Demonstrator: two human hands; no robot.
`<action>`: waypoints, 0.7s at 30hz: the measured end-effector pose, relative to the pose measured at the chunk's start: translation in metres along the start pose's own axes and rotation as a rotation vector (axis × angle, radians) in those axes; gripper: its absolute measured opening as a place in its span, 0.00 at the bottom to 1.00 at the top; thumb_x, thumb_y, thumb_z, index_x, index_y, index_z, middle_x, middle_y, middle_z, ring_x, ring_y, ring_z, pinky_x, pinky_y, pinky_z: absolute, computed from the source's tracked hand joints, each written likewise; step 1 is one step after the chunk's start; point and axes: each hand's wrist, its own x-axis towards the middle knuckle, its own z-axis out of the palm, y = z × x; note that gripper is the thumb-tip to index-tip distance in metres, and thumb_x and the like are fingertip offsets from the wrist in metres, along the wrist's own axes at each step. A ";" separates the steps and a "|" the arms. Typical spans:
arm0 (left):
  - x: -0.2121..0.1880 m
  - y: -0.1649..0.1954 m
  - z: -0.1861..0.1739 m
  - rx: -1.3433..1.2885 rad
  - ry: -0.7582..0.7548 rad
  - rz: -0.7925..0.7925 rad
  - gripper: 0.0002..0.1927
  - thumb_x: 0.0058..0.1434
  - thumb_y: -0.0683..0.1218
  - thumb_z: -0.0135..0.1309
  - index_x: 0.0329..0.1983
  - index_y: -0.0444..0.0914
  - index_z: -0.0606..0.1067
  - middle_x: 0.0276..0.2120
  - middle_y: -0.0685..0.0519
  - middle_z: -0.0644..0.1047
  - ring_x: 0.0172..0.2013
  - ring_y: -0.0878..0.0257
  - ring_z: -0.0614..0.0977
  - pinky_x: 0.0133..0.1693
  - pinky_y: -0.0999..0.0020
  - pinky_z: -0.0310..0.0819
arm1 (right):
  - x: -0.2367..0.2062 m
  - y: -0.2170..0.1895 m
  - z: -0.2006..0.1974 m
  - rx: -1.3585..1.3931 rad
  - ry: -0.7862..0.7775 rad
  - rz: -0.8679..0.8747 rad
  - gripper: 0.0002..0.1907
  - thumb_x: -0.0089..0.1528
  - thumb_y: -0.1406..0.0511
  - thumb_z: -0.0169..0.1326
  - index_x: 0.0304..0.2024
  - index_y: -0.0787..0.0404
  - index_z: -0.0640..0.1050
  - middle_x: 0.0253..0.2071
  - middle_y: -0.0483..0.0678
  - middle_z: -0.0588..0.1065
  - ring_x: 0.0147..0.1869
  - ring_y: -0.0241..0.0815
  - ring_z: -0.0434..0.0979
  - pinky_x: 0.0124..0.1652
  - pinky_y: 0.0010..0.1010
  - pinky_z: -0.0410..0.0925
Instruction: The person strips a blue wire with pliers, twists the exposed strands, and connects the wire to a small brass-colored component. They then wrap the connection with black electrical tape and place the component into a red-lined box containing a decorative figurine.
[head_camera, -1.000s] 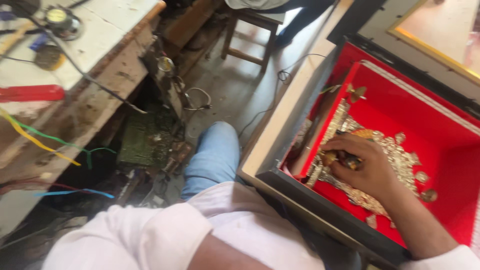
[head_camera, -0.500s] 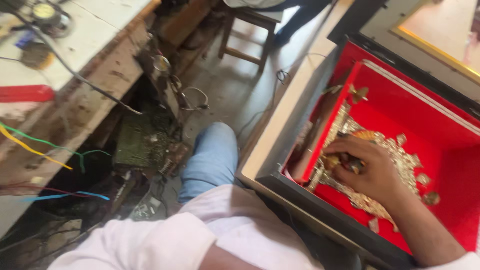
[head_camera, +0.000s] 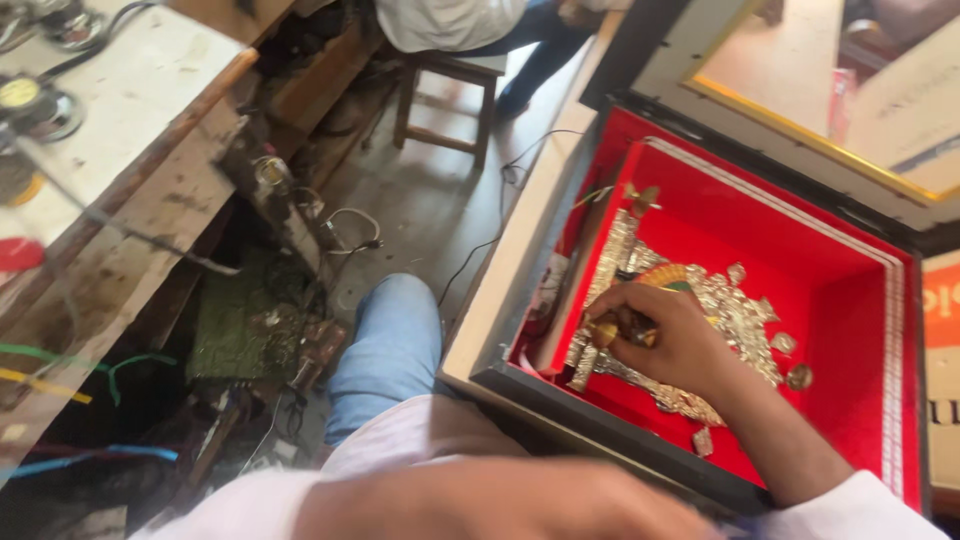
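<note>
Left forearm (head_camera: 500, 505): blurred, lowest in view, nearest the camera; the left hand itself is out of sight, so its grip cannot be told.

Knee in blue denim (head_camera: 385, 350): just left of the red-lined box (head_camera: 850, 300).

Right hand (head_camera: 670, 345): inside the box, fingers (head_camera: 625, 305) curled and pinched on a small brass-coloured piece (head_camera: 605, 330), resting over the gilt ornament (head_camera: 735, 315).

Gilt ornament: lies flat on the box's red lining, left of centre, with loose gold bits beside it.

Workbench (head_camera: 120, 150): well left of the box, carrying wires.

Wooden stool (head_camera: 445, 100): beyond the box, a seated person upon it.
</note>
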 end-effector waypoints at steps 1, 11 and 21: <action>-0.002 0.000 -0.004 0.007 0.061 -0.022 0.13 0.72 0.46 0.53 0.53 0.34 0.79 0.36 0.53 0.77 0.39 0.71 0.77 0.44 0.75 0.73 | -0.001 0.003 -0.004 0.003 -0.006 -0.023 0.17 0.51 0.71 0.63 0.43 0.55 0.82 0.32 0.46 0.80 0.33 0.39 0.81 0.36 0.31 0.73; -0.017 -0.019 -0.042 0.255 0.839 0.069 0.12 0.64 0.41 0.59 0.48 0.30 0.78 0.37 0.56 0.82 0.36 0.73 0.79 0.39 0.79 0.73 | -0.029 0.018 -0.047 0.445 -0.081 -0.178 0.11 0.57 0.70 0.64 0.42 0.65 0.81 0.44 0.52 0.83 0.46 0.42 0.84 0.43 0.33 0.76; 0.043 -0.028 -0.035 0.652 0.556 0.099 0.29 0.53 0.46 0.70 0.58 0.41 0.77 0.39 0.60 0.71 0.24 0.77 0.63 0.26 0.79 0.58 | -0.091 -0.006 -0.035 0.851 0.110 -0.179 0.17 0.58 0.69 0.64 0.47 0.69 0.77 0.47 0.56 0.80 0.47 0.43 0.83 0.45 0.35 0.76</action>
